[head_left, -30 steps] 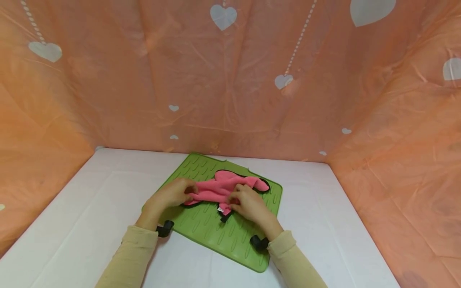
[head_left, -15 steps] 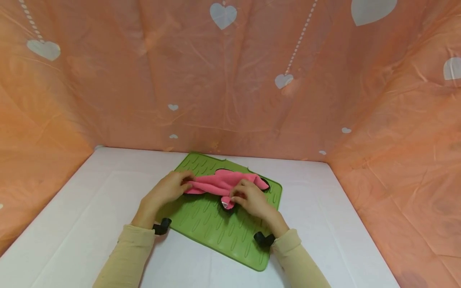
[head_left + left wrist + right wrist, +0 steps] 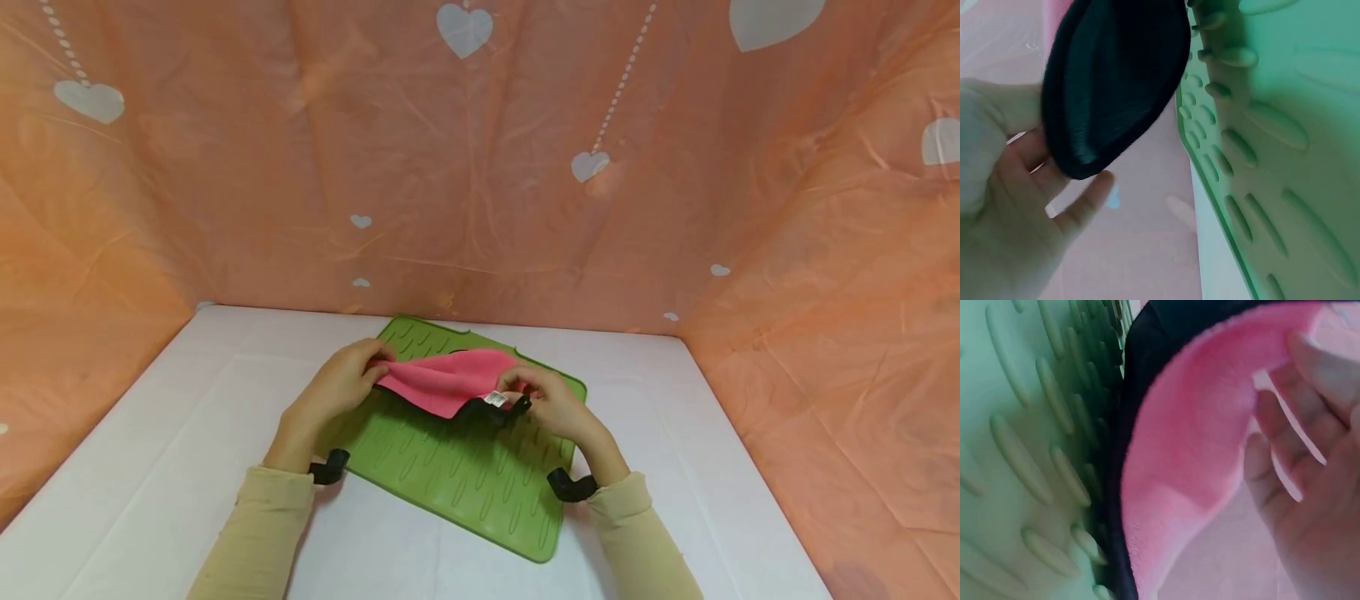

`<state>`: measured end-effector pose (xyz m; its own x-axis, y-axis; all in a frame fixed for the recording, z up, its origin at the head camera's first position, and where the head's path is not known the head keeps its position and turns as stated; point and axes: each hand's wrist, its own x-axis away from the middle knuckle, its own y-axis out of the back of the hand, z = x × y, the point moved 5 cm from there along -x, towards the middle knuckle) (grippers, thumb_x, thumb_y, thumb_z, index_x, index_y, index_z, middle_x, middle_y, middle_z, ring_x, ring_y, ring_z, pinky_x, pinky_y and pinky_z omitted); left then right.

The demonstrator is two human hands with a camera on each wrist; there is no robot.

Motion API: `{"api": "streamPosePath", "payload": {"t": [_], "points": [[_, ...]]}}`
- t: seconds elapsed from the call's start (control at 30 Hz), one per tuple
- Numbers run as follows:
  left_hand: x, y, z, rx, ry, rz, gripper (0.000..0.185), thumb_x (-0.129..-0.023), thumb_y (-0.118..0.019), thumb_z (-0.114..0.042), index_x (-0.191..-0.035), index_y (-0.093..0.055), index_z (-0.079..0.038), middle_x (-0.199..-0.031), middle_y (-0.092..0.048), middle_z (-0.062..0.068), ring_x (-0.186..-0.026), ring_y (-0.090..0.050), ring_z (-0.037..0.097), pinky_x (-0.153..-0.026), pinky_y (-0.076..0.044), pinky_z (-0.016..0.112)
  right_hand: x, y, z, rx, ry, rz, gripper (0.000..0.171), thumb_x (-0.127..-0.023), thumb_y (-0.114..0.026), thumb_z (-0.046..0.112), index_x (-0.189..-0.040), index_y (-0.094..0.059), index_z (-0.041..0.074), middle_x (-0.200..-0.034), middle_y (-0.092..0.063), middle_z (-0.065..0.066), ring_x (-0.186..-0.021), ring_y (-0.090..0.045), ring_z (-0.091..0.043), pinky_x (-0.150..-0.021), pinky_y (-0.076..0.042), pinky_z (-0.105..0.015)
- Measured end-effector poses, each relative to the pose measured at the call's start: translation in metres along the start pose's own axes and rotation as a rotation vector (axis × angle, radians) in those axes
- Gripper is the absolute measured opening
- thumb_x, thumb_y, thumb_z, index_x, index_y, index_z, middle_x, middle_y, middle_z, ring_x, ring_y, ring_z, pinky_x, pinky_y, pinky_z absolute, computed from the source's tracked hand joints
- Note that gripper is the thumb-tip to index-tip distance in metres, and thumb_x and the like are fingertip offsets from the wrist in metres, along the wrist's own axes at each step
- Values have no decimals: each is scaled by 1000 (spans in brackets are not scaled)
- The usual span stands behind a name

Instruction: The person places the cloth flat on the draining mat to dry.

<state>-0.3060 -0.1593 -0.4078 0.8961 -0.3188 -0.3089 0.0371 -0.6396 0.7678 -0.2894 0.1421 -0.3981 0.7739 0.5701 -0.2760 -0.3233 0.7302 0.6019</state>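
Observation:
A pink fleecy cloth piece [image 3: 442,383] with black edging is stretched between both hands above a green ridged mat [image 3: 450,492]. My left hand [image 3: 337,387] pinches its left end. The left wrist view shows the cloth's smooth black underside [image 3: 1116,87], its rounded tip at the fingers of that hand [image 3: 1016,187]. My right hand [image 3: 558,406] grips the opposite end, near a small white label [image 3: 496,398] and a black strip. From the right wrist, the pink side [image 3: 1191,425] curves upward towards the thumb and fingers. The cloth's exact kind is unclear.
The mat lies askew on a white-covered table [image 3: 172,467]. Orange sheeting with white hearts [image 3: 465,208] walls the back and both sides. A black wrist mount [image 3: 330,467] sits on each forearm beside a beige sleeve [image 3: 258,529].
Both hands have spread apart and lifted the cloth. From crumpled on the mat, it is now drawn out flatter, and its label and black edge have turned towards the right hand.

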Motion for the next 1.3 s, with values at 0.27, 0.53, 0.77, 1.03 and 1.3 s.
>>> {"api": "streamPosePath", "payload": {"t": [0.27,0.53,0.77,1.03,1.3], "points": [[4,-10,5,13,50,198,9,-98,-68,-3,-103,-74,-8,-98,-72,5,-94,-64,24,-89,-53,49,6,-20,-18,76,-101,335,7,-101,-67,7,-100,-72,12,-92,-68,6,-81,-60,-6,-77,-52,-27],[5,-14,9,45,68,276,8,-97,-69,-2,-99,-73,-8,-96,-70,3,-92,-61,21,-88,-51,45,4,-24,-17,137,-105,343,6,-97,-72,8,-100,-74,13,-91,-68,9,-82,-60,-5,-78,-52,-26],[9,0,14,60,130,173,18,-98,-67,-9,-112,-71,2,-104,-70,13,-92,-66,27,-80,-55,44,17,-13,-10,84,-108,119,10,-95,-77,13,-104,-75,11,-94,-71,7,-85,-66,-11,-76,-55,-29],[23,6,28,-67,176,139,23,-98,-69,-16,-113,-70,2,-102,-67,11,-91,-65,26,-75,-55,45,47,-27,7,93,-35,49,7,-97,-76,25,-100,-74,19,-94,-67,11,-85,-64,-7,-71,-54,-28],[28,-1,37,-65,190,255,33,-101,-66,-27,-114,-67,2,-94,-66,8,-84,-62,22,-75,-53,45,56,-46,13,173,9,62,18,-91,-84,24,-103,-72,19,-96,-67,3,-82,-64,-11,-70,-54,-26]]}}
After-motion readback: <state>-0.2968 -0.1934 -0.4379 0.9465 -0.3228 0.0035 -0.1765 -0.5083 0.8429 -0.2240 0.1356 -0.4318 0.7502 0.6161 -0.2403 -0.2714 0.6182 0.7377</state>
